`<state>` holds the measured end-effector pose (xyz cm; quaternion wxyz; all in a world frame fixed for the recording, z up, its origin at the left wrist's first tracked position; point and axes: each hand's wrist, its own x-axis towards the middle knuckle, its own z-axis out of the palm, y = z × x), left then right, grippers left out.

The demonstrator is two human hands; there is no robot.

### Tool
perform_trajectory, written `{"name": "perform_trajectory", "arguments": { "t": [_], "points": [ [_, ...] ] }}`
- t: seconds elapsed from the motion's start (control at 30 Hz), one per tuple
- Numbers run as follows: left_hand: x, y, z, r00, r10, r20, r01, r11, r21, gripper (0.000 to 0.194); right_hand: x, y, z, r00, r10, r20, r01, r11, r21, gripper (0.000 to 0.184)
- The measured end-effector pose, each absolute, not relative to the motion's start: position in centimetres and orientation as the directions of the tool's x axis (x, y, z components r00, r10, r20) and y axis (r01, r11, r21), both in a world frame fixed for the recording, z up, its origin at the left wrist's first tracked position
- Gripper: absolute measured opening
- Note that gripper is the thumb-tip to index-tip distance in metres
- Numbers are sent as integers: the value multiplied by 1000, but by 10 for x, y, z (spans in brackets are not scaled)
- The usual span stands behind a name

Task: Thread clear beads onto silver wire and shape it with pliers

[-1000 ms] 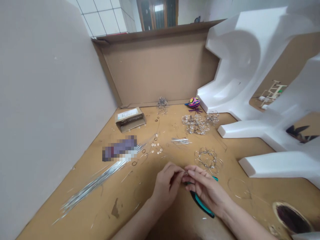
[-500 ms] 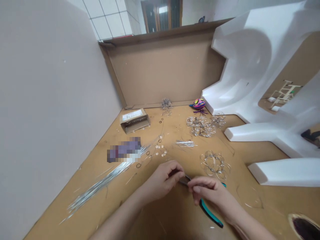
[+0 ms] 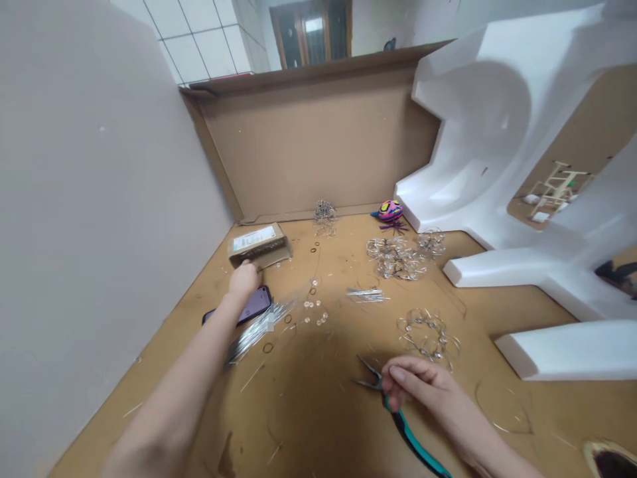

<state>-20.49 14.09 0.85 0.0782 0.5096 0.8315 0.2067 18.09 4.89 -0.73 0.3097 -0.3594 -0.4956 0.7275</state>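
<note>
My left hand [image 3: 244, 279] reaches to the mouth of a small cardboard box [image 3: 259, 239] at the back left. Its fingertips are hidden at the opening, so I cannot see what they touch. Under that wrist lies a phone [image 3: 259, 301], and beside it a bundle of straight silver wires [image 3: 257, 333]. My right hand [image 3: 422, 386] is closed around pliers [image 3: 410, 436] with teal and black handles; their jaws are spread and point left. Clear beads [image 3: 322, 318] and dark rings [image 3: 268, 348] lie between the two hands. A loop of wire with beads [image 3: 426, 335] rests beyond my right hand.
Several wire-and-bead pieces [image 3: 398, 257] lie toward the back right, near a colourful small item [image 3: 390, 210]. Short wire pieces [image 3: 367, 295] sit mid-table. A white moulded form [image 3: 470, 271] stands at the right, a cardboard wall [image 3: 318, 143] at the back.
My left hand has left the plier jaws and moved to the box at the back left. My right hand keeps the pliers, whose spread jaws are now uncovered.
</note>
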Motion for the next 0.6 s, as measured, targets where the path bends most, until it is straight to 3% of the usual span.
{"name": "perform_trajectory", "arguments": {
  "t": [0.2,0.43,0.47,0.5,0.53,0.6],
  "points": [
    [-218,151,1,-513,858,22,754,439,489,32,181,55,-11,-528,823,-210,-76,-292,-953,28],
    [-133,119,16,-352,936,-9,573,223,788,21,181,55,-5,-427,892,-148,-54,-188,-981,34],
    [-110,105,14,-286,958,-28,488,171,856,20,181,54,-4,-419,897,-143,-56,-183,-982,34],
    [-86,89,12,-175,980,-92,173,122,977,18,182,54,-3,-415,900,-135,-60,-176,-983,34],
    [-62,74,9,-47,987,-151,-128,144,981,17,183,52,-2,-413,903,-120,-69,-163,-984,33],
    [-24,47,2,151,957,-249,-465,291,836,17,184,50,-1,-416,907,-67,-104,-120,-987,30]
  ]
}}
